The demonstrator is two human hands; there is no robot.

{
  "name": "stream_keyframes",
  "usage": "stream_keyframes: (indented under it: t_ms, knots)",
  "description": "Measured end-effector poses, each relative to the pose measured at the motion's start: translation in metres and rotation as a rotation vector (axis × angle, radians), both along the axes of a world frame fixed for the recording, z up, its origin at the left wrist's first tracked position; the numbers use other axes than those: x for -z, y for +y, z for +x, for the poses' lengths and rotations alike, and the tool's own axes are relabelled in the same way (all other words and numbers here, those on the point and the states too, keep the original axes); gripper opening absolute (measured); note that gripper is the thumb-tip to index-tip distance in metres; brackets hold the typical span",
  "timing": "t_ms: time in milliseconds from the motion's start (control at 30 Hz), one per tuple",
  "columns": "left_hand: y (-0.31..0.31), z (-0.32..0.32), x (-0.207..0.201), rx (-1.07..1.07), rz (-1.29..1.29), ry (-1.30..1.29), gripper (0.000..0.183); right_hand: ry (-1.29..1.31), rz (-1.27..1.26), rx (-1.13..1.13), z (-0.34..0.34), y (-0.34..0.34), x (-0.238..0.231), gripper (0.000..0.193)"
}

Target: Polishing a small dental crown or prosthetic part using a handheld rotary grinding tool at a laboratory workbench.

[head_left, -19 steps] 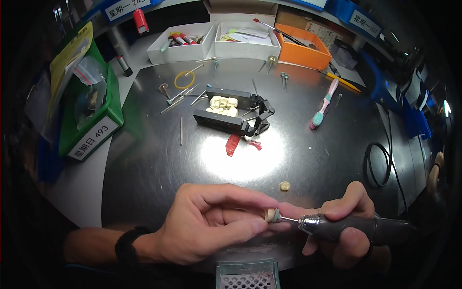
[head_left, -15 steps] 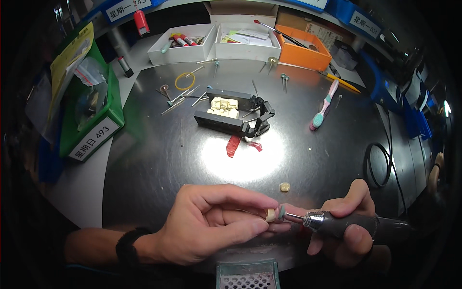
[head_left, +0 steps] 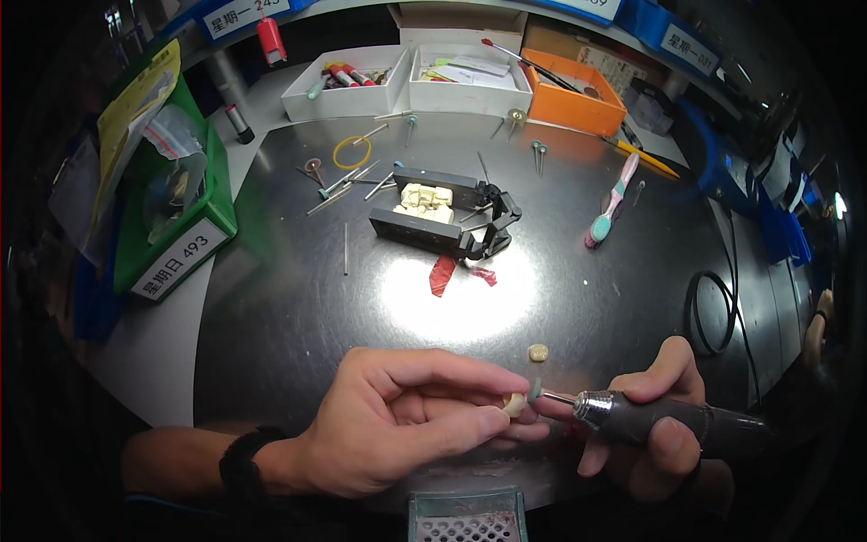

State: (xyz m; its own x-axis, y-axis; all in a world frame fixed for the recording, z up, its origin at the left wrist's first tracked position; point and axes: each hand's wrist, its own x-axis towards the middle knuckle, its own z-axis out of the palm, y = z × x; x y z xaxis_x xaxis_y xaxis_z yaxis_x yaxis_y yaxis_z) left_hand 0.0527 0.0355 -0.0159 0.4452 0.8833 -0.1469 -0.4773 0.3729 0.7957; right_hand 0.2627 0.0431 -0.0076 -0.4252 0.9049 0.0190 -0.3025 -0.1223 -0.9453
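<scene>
Between thumb and fingertips, my left hand (head_left: 406, 420) pinches a small cream dental crown (head_left: 514, 405). My right hand (head_left: 664, 406) is wrapped round a dark rotary handpiece (head_left: 655, 421) with a silver collar, pointing left. On its thin shank sits a grey-green grinding wheel (head_left: 535, 389), close against the crown; whether they touch I cannot tell. A second yellowish crown (head_left: 538, 353) lies on the dark bench just beyond my fingers. Farther back, a black articulator (head_left: 424, 233) lies on its side with cream tooth models (head_left: 424, 202) between its plates.
Red film scraps (head_left: 441, 276) lie before the articulator, loose burs (head_left: 336, 188) and a yellow rubber band (head_left: 351, 153) behind. A toothbrush (head_left: 612, 200) is at right. White boxes (head_left: 346, 101), an orange box (head_left: 576, 110) and a green bin (head_left: 176, 230) edge the bench. A perforated tray (head_left: 466, 499) sits nearest me.
The crown in my left hand is turned slightly, and its pale side shows more. The whole view has shifted a little; both hands keep their grips.
</scene>
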Motion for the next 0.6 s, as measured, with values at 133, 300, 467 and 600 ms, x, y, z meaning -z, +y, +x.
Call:
stream_keyframes:
  t_ms: [133, 300, 467, 600]
  knots:
    - [0.000, 0.000, 0.001, -0.012, 0.013, 0.014, 0.023, 0.042, 0.071, 0.050, -0.002, 0.002, 0.007, 0.034]
    - [-0.001, 0.000, -0.003, -0.011, 0.000, 0.045, 0.021, 0.049, 0.111, 0.057, -0.004, -0.003, 0.002, 0.034]
    - [0.000, 0.001, -0.001, -0.007, 0.007, 0.010, 0.021, 0.119, 0.246, 0.060, -0.008, -0.003, 0.012, 0.033]
    - [0.000, 0.001, 0.003, -0.029, 0.016, -0.054, 0.021, -0.003, 0.265, 0.009, -0.007, -0.002, 0.008, 0.034]
